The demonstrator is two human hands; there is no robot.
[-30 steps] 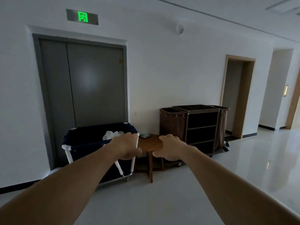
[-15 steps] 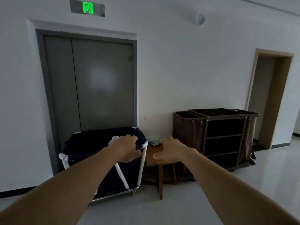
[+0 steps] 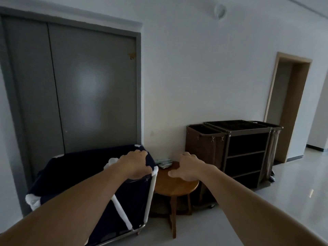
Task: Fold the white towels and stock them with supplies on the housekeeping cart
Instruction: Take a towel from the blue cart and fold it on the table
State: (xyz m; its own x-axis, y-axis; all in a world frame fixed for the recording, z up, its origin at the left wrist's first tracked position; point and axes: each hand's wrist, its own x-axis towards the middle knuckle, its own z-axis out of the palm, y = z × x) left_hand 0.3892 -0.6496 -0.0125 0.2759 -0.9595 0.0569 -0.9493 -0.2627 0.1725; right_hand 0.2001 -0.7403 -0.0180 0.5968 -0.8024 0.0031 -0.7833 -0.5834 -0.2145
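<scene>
None of the white towels (image 3: 112, 161) looked folded: they lay bunched in the navy laundry bin (image 3: 74, 167), and the housekeeping cart (image 3: 246, 150) showed no towels on its shelves. The left grip (image 3: 135, 166) and right grip (image 3: 188, 168) hovered loosely curled, apparently holding nothing.

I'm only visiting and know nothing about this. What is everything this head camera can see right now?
Double door: one, grey, shut, left wall.
Laundry bin: one, navy cloth on a white frame, in front of the door.
White towel: one showing, inside the bin.
Round table: one, brown wood, right of the bin.
Packets: small pale pile, count unclear, at the table's back edge.
Housekeeping cart: one, dark brown, against the wall.
Doorway: one, tan frame, far right.
Dome fixture: one, white, high up.
Left hand: loosely curled, holding nothing.
Right hand: likewise.
</scene>
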